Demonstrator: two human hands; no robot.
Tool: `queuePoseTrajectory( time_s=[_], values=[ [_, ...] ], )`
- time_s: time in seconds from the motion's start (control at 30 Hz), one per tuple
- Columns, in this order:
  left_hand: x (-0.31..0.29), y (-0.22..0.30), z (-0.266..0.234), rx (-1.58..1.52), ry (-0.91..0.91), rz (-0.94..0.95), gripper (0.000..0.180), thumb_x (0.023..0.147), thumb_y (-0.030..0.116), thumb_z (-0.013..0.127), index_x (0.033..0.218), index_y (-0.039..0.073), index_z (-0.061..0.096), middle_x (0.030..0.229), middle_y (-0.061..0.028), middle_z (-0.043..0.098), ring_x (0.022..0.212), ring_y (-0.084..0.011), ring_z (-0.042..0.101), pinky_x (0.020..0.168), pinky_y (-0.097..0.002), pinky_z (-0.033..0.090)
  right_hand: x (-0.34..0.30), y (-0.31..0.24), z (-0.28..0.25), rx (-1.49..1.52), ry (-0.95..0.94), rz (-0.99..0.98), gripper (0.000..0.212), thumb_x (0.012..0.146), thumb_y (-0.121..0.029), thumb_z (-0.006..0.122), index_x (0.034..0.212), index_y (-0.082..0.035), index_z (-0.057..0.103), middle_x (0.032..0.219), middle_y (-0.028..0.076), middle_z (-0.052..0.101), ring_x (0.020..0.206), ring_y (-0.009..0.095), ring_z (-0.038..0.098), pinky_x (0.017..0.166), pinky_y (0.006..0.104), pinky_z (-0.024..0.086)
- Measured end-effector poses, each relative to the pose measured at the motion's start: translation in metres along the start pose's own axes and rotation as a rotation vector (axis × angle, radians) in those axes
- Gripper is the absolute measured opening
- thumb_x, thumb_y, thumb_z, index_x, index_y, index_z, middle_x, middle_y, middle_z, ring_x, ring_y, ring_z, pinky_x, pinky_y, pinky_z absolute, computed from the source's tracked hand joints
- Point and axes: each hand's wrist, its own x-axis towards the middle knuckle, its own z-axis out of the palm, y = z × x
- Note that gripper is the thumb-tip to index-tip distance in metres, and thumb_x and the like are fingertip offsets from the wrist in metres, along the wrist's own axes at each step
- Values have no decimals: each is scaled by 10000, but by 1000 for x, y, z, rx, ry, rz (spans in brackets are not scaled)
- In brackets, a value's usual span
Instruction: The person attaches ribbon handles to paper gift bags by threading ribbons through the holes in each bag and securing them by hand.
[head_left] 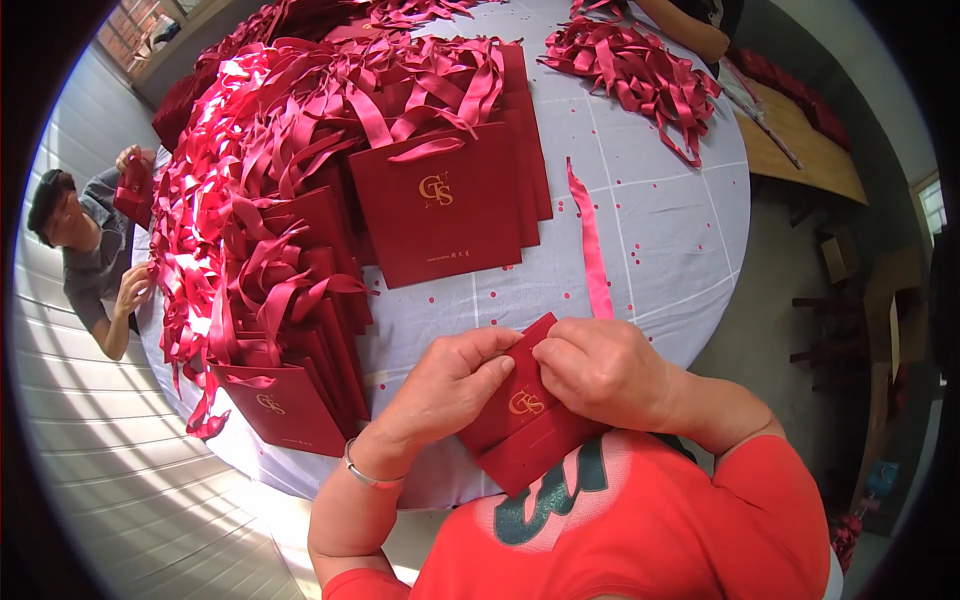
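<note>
Close to my body, a dark red paper gift bag with gold lettering is held tilted between both hands. My left hand is closed on its upper left edge, thumb and forefinger pinching. At the top right edge, my right hand is closed too, its fingers curled against the bag; whether a ribbon end is inside them is hidden. A loose pink-red ribbon lies on the table just beyond my right hand, its near end disappearing behind that hand.
Rows of red gift bags with ribbon handles stand on the round table's white cloth. A heap of ribbons lies at the far right. Small red paper dots are scattered about. A co-worker sits at the left; another person's arm reaches in at far right.
</note>
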Motion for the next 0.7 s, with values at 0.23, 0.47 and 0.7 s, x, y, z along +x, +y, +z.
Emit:
queuePoseTrajectory(
  time_s=[0.23,0.47,0.7],
  values=[
    [2,-7,1,58,13,53,251,999,40,526,1212,-53,621,1048,-59,696,964,-92,607,858,-260,514,4,12,15,246,44,70,177,725,25,734,870,-23,643,816,106,660,682,261,669,566,341,543],
    [2,-4,1,50,-4,17,281,999,40,517,1246,-50,613,1088,-54,690,1001,-84,598,889,-257,510,-5,16,22,176,121,-23,110,748,-3,716,803,-26,625,791,102,621,678,287,641,573,384,533],
    [-1,-4,13,336,180,252,238,910,136,627,1117,33,683,895,-201,697,799,-325,705,691,-364,542,4,31,3,559,-17,124,241,722,14,808,921,-27,678,966,75,626,854,181,618,712,289,521]
  ],
)
